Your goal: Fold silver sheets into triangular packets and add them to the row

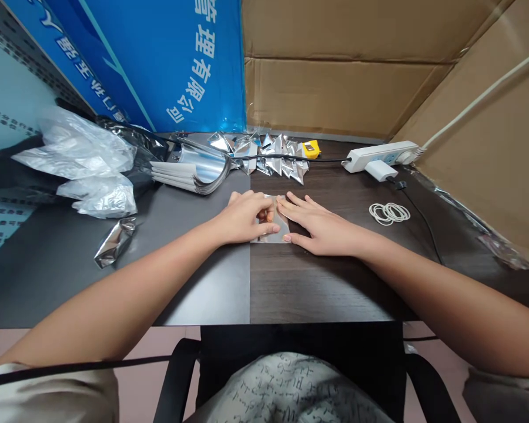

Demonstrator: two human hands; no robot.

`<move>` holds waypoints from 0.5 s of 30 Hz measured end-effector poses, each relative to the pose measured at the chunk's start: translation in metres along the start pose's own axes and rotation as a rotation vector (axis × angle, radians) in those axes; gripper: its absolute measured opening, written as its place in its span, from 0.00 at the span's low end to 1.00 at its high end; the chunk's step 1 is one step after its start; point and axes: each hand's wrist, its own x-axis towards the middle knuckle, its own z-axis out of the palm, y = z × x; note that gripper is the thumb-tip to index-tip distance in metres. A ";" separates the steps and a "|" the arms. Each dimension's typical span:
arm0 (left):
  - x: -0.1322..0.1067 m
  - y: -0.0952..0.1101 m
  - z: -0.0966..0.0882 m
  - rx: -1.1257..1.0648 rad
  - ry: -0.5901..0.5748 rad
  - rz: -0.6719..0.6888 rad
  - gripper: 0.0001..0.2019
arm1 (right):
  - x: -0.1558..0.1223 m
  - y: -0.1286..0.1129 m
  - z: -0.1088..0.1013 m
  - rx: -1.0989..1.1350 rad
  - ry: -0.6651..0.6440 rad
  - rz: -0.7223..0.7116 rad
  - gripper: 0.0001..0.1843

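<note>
A small silver foil sheet [274,228] lies flat on the dark table [317,282] in front of me. My left hand [242,217] rests on its left part, fingers curled and pinching the foil's edge with thumb and fingertips. My right hand [317,226] lies flat on the sheet's right part with fingers stretched out and pressing down. Most of the sheet is hidden under both hands.
Several folded foil pieces [273,154] lie at the back, beside a curved stack of foil sheets [194,170]. Crumpled plastic bags [83,161] and one loose foil piece [114,242] lie left. A power strip [381,157], rubber bands [388,212] and a yellow object [311,149] are on the right. Cardboard walls stand behind.
</note>
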 end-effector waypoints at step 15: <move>-0.005 -0.007 -0.014 0.148 -0.096 0.015 0.27 | 0.000 0.006 -0.006 -0.033 -0.099 0.007 0.45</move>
